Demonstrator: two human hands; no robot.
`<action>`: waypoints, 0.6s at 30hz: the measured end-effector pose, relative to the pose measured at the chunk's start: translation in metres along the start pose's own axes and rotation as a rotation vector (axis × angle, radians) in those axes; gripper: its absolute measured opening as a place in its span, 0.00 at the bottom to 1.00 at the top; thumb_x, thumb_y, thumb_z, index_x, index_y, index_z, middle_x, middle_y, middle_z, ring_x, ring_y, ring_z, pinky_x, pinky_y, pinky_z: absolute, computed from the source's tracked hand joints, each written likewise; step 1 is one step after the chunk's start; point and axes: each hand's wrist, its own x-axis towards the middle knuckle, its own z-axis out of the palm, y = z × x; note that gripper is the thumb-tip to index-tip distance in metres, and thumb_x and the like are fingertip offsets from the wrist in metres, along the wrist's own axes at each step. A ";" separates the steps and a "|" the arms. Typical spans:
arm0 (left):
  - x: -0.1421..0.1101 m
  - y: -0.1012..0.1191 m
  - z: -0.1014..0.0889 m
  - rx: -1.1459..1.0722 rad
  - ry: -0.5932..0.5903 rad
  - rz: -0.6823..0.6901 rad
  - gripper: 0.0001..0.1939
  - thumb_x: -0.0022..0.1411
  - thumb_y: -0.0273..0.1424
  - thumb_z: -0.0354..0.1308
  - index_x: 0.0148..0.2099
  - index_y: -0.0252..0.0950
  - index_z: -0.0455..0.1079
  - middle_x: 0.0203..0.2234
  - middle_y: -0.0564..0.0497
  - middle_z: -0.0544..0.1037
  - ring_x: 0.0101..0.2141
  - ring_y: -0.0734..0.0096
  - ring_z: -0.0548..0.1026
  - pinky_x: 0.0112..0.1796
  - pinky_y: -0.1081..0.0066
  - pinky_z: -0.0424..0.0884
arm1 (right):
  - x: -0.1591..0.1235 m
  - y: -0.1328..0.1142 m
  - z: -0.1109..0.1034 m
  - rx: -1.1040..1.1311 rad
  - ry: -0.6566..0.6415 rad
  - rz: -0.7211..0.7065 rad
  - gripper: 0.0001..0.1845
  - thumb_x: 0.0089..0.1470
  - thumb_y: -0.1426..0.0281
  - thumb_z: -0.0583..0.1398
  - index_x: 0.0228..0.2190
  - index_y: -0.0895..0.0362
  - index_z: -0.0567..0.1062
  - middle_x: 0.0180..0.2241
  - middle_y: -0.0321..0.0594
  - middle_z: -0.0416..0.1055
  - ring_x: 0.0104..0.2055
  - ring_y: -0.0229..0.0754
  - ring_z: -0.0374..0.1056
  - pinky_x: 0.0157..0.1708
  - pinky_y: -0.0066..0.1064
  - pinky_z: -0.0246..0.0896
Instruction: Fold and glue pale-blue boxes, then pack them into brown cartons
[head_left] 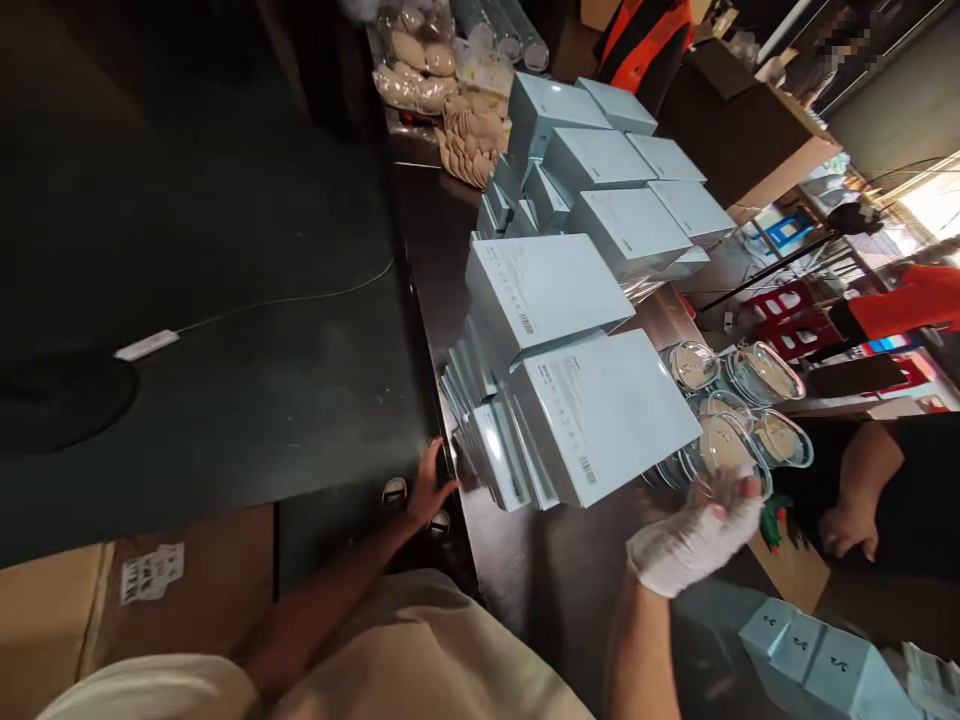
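My left hand (430, 488) is at the table's near-left edge, fingers apart and holding nothing, beside a stack of flat pale-blue cartons (501, 465). On my right hand (697, 540) is a white glove. Its fingers are bent against the near rim of a clear oval plastic tray (731, 445) with a beige insert, the front one among several stacked trays. The glove partly hides where the fingertips meet the rim. Between my hands stands a large pale-blue box (611, 405) with a printed label and barcode, and a similar box (547, 285) is behind it.
More pale-blue boxes (630, 225) are piled farther along the dark table (525, 560). Bagged beige pieces (420, 60) lie at the far end. Small blue boxes (817, 650) stand at lower right. A co-worker's arm (862, 490) rests across the table, near a green tool (771, 525).
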 end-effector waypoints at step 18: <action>-0.079 -0.041 0.018 0.352 -0.081 0.095 0.59 0.63 0.37 0.70 0.83 0.33 0.38 0.77 0.31 0.52 0.75 0.39 0.56 0.74 0.44 0.53 | 0.038 -0.067 -0.060 -0.788 -0.740 -0.605 0.50 0.68 0.34 0.40 0.65 0.60 0.69 0.60 0.60 0.71 0.54 0.62 0.74 0.47 0.50 0.74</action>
